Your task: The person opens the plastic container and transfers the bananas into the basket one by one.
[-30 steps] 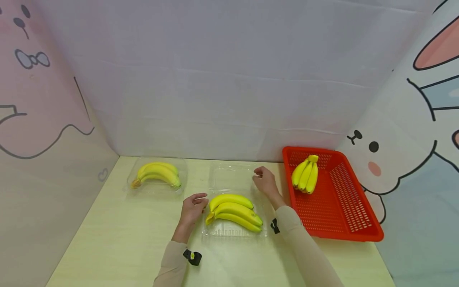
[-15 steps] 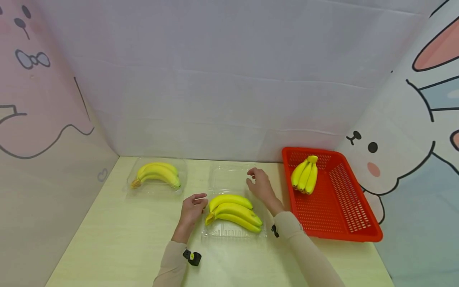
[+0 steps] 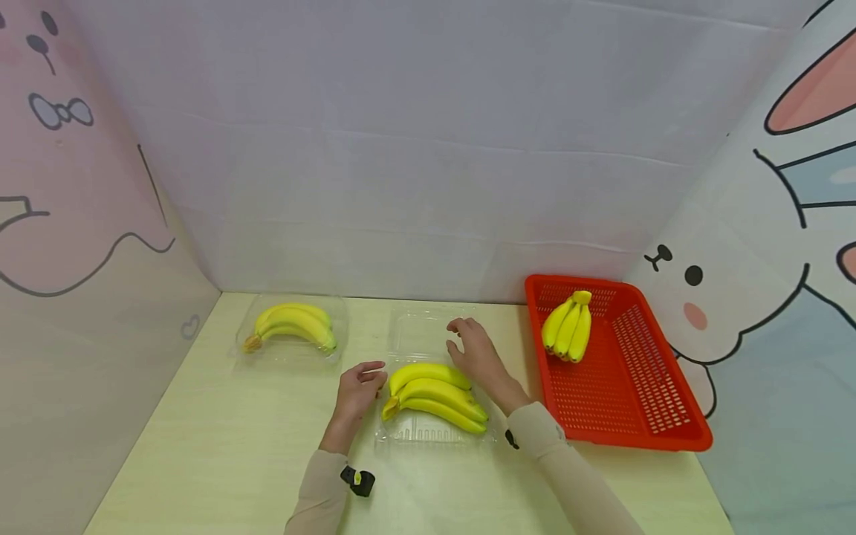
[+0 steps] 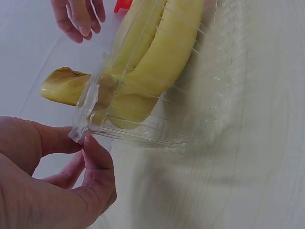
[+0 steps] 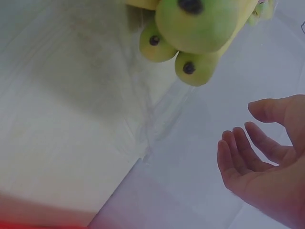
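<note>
A bunch of yellow bananas (image 3: 438,390) lies in the base of a clear plastic clamshell box (image 3: 421,432), stem toward the left. The box's lid (image 3: 417,332) is folded back flat behind the bananas. My left hand (image 3: 357,392) is at the box's left side; in the left wrist view, its thumb and forefinger pinch the rim (image 4: 88,107) below the banana stem. Over the lid's right side hovers my right hand (image 3: 478,358), its fingers loosely bent with nothing between them. The right wrist view shows green banana tips (image 5: 195,28) beyond that hand.
Another clear box (image 3: 339,319) holding bananas (image 3: 294,325) sits at the back left. To the right stands a red perforated basket (image 3: 608,394) with a banana bunch (image 3: 568,327) inside. Printed fabric walls surround the table (image 3: 254,446).
My right hand has moved left, from beside the lid's right edge to over the lid. The left hand and the bananas stay where they were.
</note>
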Demonstrator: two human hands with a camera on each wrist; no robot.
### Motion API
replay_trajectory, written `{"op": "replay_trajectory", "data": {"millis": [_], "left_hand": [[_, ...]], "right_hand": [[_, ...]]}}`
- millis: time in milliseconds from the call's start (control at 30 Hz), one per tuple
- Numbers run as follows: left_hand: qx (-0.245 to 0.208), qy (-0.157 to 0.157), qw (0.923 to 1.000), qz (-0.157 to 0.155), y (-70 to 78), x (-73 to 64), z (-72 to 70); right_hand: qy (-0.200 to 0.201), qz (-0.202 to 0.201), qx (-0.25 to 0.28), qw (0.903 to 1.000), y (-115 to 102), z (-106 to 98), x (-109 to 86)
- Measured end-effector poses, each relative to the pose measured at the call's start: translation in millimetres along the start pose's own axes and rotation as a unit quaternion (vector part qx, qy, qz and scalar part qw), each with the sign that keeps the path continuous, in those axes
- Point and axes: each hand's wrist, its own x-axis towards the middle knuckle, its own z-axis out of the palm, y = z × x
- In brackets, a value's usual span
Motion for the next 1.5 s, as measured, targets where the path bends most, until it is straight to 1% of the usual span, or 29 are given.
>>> {"op": "replay_trajectory", "data": {"millis": [100, 267, 433, 533, 700, 933, 1133, 1367, 1500], "left_hand": [[-0.002, -0.002, 1.0, 0.002, -0.8, -0.1, -0.5], [0.002, 0.0, 1.0, -0.003, -0.8, -0.1, -1.4], [0.002, 0.001, 1.0, -0.002, -1.1, 0.8, -1.2], [-0.001, 0.003, 1.0, -0.006, -0.5, 1.3, -0.6], [-0.003, 0.002, 1.0, -0.002, -0.7, 1.7, -0.2], [-0.001, 0.002, 1.0, 0.0, -2.1, 2.5, -0.1], [-0.003, 0.006, 1.0, 0.0, -2.2, 1.4, 0.0], [-0.01, 0.001, 0.9999, 0.006, -2.2, -0.3, -0.7], [-0.019, -0.002, 0.9998, 0.007, -2.3, -0.9, -0.5]], "right_hand": [[0.002, -0.009, -0.003, 1.0, -6, 1, -2.4], [0.004, -0.017, -0.008, 0.9998, -15, 2, -4.9], [0.01, -0.048, -0.027, 0.9984, -19, 4, -8.2], [0.018, -0.07, -0.047, 0.9963, -21, 5, -11.1], [0.03, -0.099, -0.074, 0.992, -26, 7, -16.3], [0.007, -0.094, -0.088, 0.9917, -35, 11, -24.3], [-0.005, -0.123, -0.081, 0.989, -41, 15, -31.3], [-0.025, -0.137, -0.09, 0.9861, -48, 18, -38.4], [-0.026, -0.166, -0.106, 0.9801, -49, 22, -41.5]]}}
